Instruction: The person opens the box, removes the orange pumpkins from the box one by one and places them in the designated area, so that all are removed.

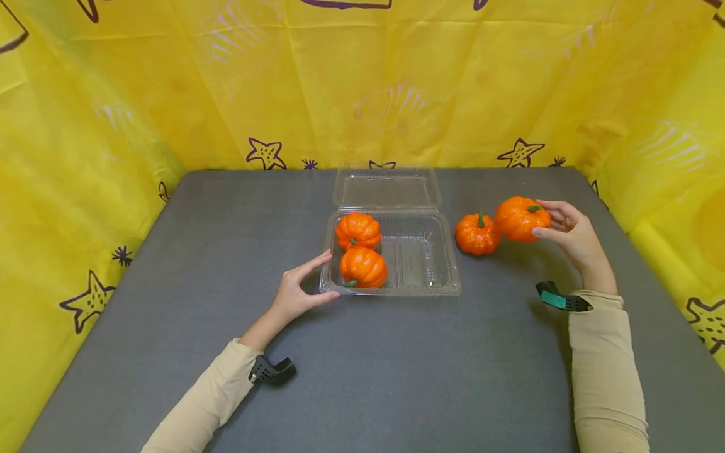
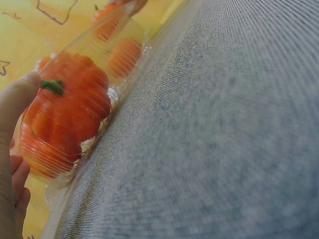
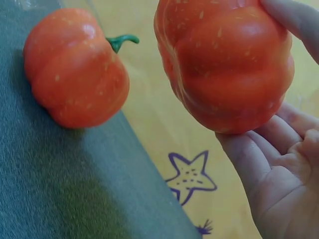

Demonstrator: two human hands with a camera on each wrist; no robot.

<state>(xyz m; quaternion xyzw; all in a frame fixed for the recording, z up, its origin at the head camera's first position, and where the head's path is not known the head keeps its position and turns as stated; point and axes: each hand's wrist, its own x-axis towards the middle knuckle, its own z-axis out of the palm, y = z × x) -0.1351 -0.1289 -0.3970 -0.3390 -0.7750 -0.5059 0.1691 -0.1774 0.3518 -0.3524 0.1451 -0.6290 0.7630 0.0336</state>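
Two orange toy pumpkins, a rear one (image 1: pixel 358 230) and a front one (image 1: pixel 364 267), lie in the left part of an open clear plastic container (image 1: pixel 419 291). My left hand (image 1: pixel 294 292) touches the container's front left corner, its thumb and fingers spread and fairly straight. In the left wrist view, the thumb (image 2: pixel 21 97) is beside the front pumpkin's stem. My right hand (image 1: pixel 574 236) holds another toy pumpkin (image 1: pixel 518 219) by its right side, raised above the table. Just left of it, one more pumpkin (image 1: pixel 477 235) sits on the table, stem up.
The container's hinged lid (image 1: pixel 387 187) lies folded back behind it. All of this is on a dark grey table (image 1: pixel 391 371). Yellow patterned cloth (image 1: pixel 362 88) hangs behind the table and along both sides. Each wrist wears a black camera band (image 1: pixel 273 371).
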